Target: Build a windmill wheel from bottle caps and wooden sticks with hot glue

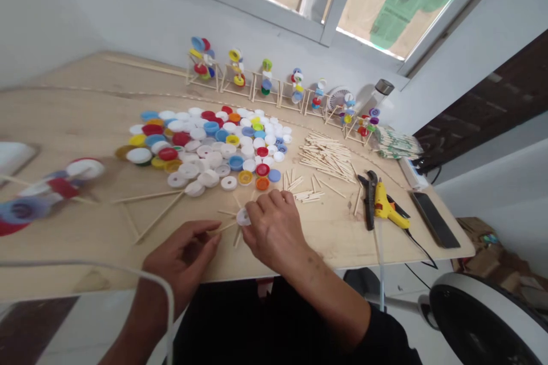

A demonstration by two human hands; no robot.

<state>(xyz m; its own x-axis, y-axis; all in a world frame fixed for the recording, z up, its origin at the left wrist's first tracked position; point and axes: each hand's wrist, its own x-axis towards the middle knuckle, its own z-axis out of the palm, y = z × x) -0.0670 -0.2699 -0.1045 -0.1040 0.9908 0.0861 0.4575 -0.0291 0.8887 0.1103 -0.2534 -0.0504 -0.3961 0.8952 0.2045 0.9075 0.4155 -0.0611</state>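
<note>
Near the front edge of the table, my right hand (276, 228) grips a white bottle cap (243, 217) from above, its fingers covering part of it. Several thin wooden sticks stick out from around this cap like spokes. My left hand (184, 254) pinches one wooden stick (226, 227) between thumb and forefinger, its far end at the cap. Just left of it lies a stick frame (160, 218). Behind my hands spreads a heap of coloured bottle caps (209, 148). A blurred wheel of caps on sticks (60, 188) stands at the far left.
A pile of wooden sticks (327, 155) and shorter cut pieces (309, 196) lie to the right. Beyond them are cutters (370, 199), a yellow glue gun (389, 205) and a phone (434, 219). Cap-wheel models (266, 77) line the back. A white cable (107, 266) crosses the left front.
</note>
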